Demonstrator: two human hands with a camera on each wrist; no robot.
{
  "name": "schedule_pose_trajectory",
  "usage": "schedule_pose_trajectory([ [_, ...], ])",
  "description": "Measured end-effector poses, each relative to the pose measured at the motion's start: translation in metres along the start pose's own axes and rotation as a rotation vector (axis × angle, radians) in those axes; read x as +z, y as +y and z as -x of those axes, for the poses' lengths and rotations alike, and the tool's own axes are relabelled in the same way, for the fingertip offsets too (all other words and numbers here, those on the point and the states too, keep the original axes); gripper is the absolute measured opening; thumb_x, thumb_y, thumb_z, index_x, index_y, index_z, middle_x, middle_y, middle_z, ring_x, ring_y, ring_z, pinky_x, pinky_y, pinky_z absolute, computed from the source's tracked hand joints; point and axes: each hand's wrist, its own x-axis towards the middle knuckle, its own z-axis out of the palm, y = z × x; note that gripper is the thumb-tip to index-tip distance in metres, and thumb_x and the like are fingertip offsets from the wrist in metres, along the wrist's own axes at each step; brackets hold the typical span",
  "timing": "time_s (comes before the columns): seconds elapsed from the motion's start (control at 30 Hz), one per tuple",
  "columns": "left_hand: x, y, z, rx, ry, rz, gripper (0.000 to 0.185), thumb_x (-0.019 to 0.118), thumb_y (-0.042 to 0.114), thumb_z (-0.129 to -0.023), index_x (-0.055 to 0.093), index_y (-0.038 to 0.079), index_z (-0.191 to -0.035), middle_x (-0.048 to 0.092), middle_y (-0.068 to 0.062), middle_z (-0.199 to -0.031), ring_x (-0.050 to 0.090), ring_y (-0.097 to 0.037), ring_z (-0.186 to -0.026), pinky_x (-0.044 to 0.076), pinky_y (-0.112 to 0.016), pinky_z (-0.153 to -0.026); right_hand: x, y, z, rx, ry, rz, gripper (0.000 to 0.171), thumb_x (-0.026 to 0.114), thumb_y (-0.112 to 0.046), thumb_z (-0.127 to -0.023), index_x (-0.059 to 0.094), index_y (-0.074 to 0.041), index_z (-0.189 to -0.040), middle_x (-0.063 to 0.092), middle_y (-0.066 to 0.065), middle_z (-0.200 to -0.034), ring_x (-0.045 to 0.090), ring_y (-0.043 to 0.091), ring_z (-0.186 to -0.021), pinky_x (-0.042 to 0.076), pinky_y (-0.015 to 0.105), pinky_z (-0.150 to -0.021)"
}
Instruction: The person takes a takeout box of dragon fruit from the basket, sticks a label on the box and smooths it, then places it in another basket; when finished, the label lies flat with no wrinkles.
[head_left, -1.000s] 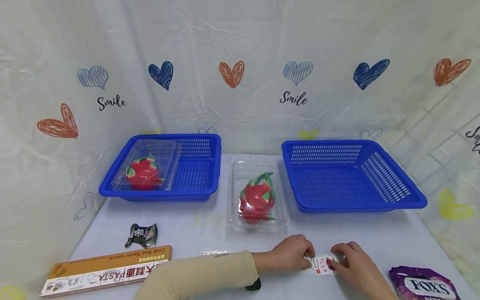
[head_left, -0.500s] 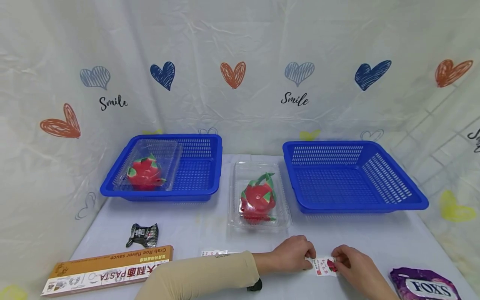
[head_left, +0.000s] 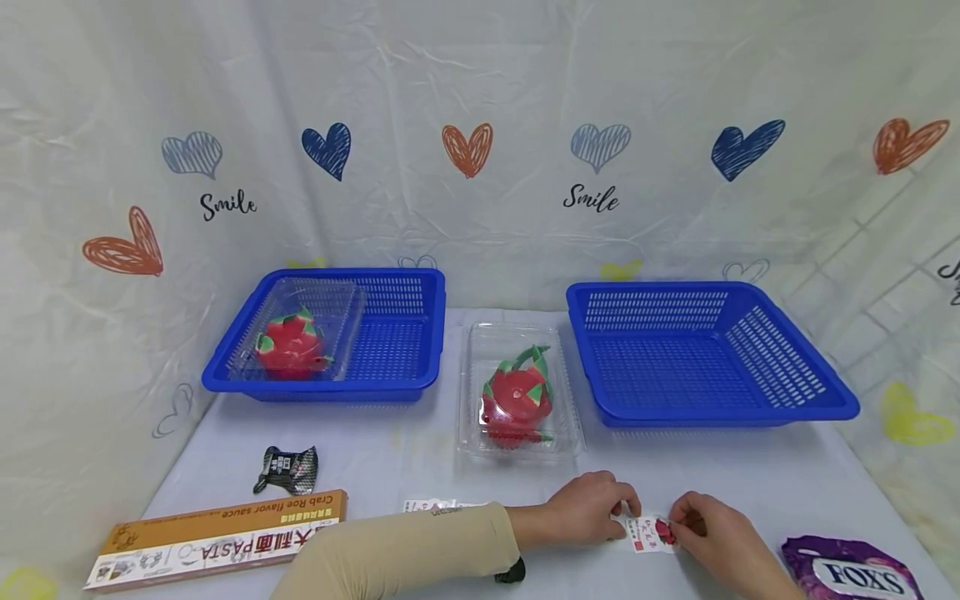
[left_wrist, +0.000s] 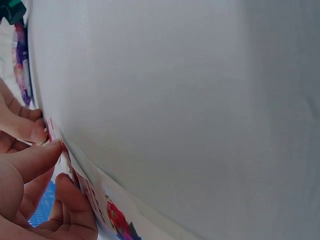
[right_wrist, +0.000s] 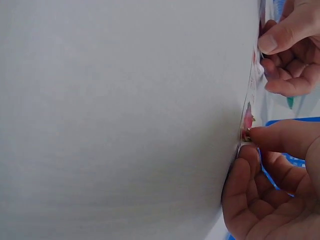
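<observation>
A small white label (head_left: 645,533) with red print and a dragon fruit picture lies low over the front of the table between both hands. My left hand (head_left: 588,510) holds its left end, thumb at the edge and fingers curled in. At the picture end, my right hand (head_left: 712,529) pinches the label between thumb and fingers. In the right wrist view, the right thumb (right_wrist: 267,136) presses beside the printed fruit. Beyond the hands, a clear plastic box (head_left: 480,337) contains a red and green dragon fruit (head_left: 516,400).
A blue basket (head_left: 431,333) at left contains another boxed dragon fruit (head_left: 291,346); a second blue basket (head_left: 712,412) stands at right. Around the front lie a pasta box (head_left: 217,542), a black packet (head_left: 287,471), a purple FOX'S bag (head_left: 851,571) and another label (head_left: 427,505) partly behind the sleeve.
My right fingers have shifted slightly right, uncovering more of the fruit picture on the label. The left index finger now reaches a little further right. Box and baskets stay put.
</observation>
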Motion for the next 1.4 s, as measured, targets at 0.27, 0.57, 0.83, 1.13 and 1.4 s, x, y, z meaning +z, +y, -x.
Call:
schedule_pose_trajectory([
  [0.27,0.002,-0.002,-0.003,0.001,-0.031,-0.023,0.021,0.076,0.017,-0.085,0.074,0.025,-0.104,0.05,0.015,-0.079,0.041,0.005,-0.072,0.032,-0.009,-0.063,-0.003,0.006,0.002,-0.008,-0.033,-0.051,0.011,0.07,-0.01,-0.085,0.059,-0.01,-0.088,0.055,-0.003,-0.077,0.048,0.011,-0.071,0.042,0.024,-0.061],
  [0.57,0.002,-0.001,-0.003,-0.026,-0.027,-0.014,0.028,0.077,0.018,-0.084,0.071,0.026,-0.11,0.05,0.015,-0.079,0.042,0.005,-0.072,0.033,-0.011,-0.061,-0.009,0.016,0.003,-0.101,-0.101,-0.164,0.01,0.067,-0.012,-0.089,0.059,-0.006,-0.092,0.058,0.0,-0.082,0.048,0.005,-0.07,0.042,0.023,-0.059],
  [0.83,0.002,0.0,-0.005,-0.047,-0.06,-0.008,0.027,0.077,0.018,-0.084,0.072,0.026,-0.109,0.05,0.015,-0.08,0.043,0.004,-0.073,0.034,-0.011,-0.062,-0.011,0.019,0.002,-0.105,-0.185,-0.261,0.01,0.063,-0.009,-0.091,0.059,-0.002,-0.095,0.058,0.003,-0.085,0.049,0.006,-0.071,0.043,0.024,-0.059],
  [1.13,-0.003,0.002,-0.004,-0.044,-0.067,-0.009,0.027,0.078,0.017,-0.082,0.072,0.024,-0.107,0.051,0.015,-0.08,0.043,0.004,-0.075,0.034,-0.011,-0.064,-0.017,0.028,0.001,-0.099,-0.288,-0.413,0.013,0.06,-0.007,-0.091,0.056,0.002,-0.099,0.057,0.006,-0.089,0.05,0.008,-0.075,0.044,0.025,-0.064],
  [1.4,-0.004,0.003,-0.001,-0.032,-0.057,-0.015,0.026,0.077,0.015,-0.082,0.072,0.023,-0.107,0.05,0.015,-0.08,0.043,0.004,-0.075,0.033,-0.01,-0.063,-0.02,0.03,0.001,-0.025,-0.305,-0.498,0.015,0.056,-0.009,-0.095,0.053,0.004,-0.101,0.055,0.004,-0.09,0.05,0.011,-0.078,0.043,0.026,-0.066],
])
